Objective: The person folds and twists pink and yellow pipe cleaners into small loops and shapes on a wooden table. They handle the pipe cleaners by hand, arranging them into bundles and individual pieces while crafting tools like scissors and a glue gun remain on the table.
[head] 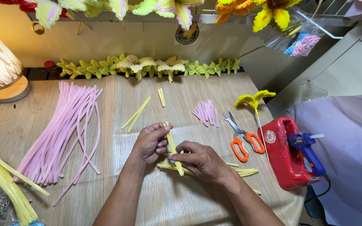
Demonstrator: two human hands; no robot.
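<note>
Both hands, left hand and right hand, pinch one short yellow pipe cleaner above the desk, cut yellow pieces lying beneath, long pink stems uncut, orange scissors idle nearby.

Fuzzy yellow pipe cleaner, matt wood-grain table, glossy red plastic tray, metal-bladed scissors

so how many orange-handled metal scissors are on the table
1: the orange-handled metal scissors lie on the wooden table, right of both hands, beside the red plastic container. None seems hidden.
</note>
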